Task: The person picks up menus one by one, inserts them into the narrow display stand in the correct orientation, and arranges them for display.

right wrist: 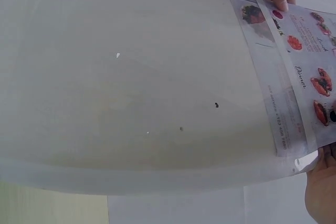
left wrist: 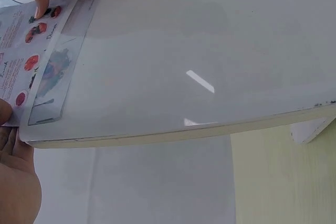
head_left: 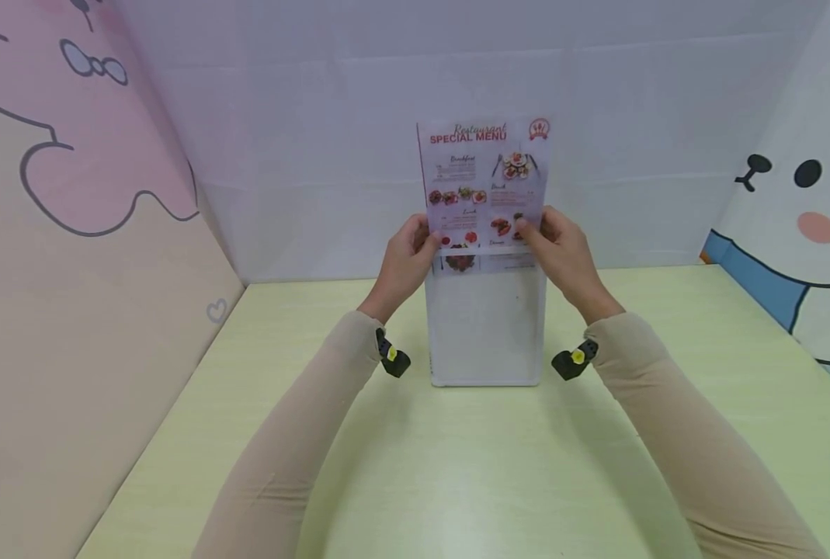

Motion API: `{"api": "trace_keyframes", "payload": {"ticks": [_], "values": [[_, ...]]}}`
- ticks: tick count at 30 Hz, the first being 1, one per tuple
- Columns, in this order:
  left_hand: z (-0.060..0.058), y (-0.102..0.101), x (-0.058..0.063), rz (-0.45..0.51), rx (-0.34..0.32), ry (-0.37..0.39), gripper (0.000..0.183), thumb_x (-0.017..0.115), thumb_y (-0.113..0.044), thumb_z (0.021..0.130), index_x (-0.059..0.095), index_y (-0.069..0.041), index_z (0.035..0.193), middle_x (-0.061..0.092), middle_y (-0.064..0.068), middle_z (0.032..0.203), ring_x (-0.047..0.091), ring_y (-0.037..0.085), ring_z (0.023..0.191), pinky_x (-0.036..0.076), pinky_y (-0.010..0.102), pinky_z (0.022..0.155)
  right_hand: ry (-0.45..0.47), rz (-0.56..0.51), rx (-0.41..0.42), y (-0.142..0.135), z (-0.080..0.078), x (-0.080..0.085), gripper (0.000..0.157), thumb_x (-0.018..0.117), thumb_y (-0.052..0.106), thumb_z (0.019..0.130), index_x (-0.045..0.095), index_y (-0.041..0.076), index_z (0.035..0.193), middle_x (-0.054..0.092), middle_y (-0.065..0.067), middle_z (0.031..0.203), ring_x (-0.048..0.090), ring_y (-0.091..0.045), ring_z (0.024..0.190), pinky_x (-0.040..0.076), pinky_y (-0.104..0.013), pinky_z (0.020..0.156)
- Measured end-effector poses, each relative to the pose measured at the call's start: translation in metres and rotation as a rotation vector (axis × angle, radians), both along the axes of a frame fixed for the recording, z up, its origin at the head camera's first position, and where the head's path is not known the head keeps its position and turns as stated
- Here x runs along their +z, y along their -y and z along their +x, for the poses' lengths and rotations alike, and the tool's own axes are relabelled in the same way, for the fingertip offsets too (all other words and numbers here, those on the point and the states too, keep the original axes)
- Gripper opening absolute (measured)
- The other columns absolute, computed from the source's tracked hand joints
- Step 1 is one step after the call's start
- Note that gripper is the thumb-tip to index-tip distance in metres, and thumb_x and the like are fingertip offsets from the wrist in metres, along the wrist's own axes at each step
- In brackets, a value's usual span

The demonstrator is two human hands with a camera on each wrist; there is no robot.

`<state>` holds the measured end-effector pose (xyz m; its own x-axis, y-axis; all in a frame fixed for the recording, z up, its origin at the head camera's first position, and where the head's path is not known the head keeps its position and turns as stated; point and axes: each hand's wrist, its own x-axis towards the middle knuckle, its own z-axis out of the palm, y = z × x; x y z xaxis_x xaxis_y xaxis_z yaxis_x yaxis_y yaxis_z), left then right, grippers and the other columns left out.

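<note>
A printed restaurant menu sheet (head_left: 484,172) stands upright at the top of a clear-fronted white sign holder (head_left: 486,330). Its bottom strip (left wrist: 65,64) sits behind the holder's clear front panel, while most of the sheet rises above the rim. My left hand (head_left: 404,262) pinches the sheet's left edge, thumb on the printed face and fingers behind, at the holder's upper corner. On the opposite edge my right hand (head_left: 567,256) pinches the sheet the same way, its thumb over a food picture. In the right wrist view the menu (right wrist: 310,40) crosses the holder's rim.
The holder stands on a pale yellow-green table (head_left: 456,466). Behind it hangs a white cloth backdrop (head_left: 303,155). Cartoon-printed panels stand at the left (head_left: 107,310) and right (head_left: 792,202). A small black camera is strapped to each wrist.
</note>
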<state>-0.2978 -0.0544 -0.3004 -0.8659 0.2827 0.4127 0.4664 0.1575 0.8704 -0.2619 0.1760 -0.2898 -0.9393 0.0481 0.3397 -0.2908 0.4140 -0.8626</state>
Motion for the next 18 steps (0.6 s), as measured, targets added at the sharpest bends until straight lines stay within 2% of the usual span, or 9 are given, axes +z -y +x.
{"api": "trace_keyframes", "payload": {"ticks": [5,10,18], "values": [[-0.0077,-0.0009,-0.0052,0.002,0.004,0.001,0.027,0.049,-0.014,0.101,0.051,-0.003,0.125,0.063,0.014,0.122,0.062,0.021,0.107,0.050,0.032,0.092,0.014,0.000,-0.018,-0.0002,-0.0001,0.0011,0.047,0.052,0.042,0.098,0.056,0.007,0.128,0.061,-0.014,0.125,0.056,-0.013,0.100,0.045,-0.031,0.087],[-0.0077,-0.0008,-0.0055,-0.005,0.008,-0.010,0.026,0.049,-0.016,0.101,0.052,-0.005,0.124,0.064,0.013,0.121,0.062,0.020,0.106,0.051,0.032,0.091,0.015,0.006,-0.025,0.0002,0.0013,0.0017,0.044,0.052,0.040,0.098,0.057,0.004,0.123,0.062,-0.013,0.120,0.054,-0.011,0.094,0.042,-0.026,0.081],[-0.0074,-0.0009,-0.0059,-0.019,0.015,-0.063,0.024,0.048,-0.014,0.101,0.052,-0.002,0.122,0.065,0.014,0.117,0.063,0.021,0.100,0.052,0.031,0.084,0.030,-0.001,-0.032,0.0002,0.0021,0.0039,0.038,0.055,0.036,0.097,0.059,0.003,0.116,0.063,-0.014,0.119,0.053,-0.012,0.093,0.041,-0.027,0.081]]}}
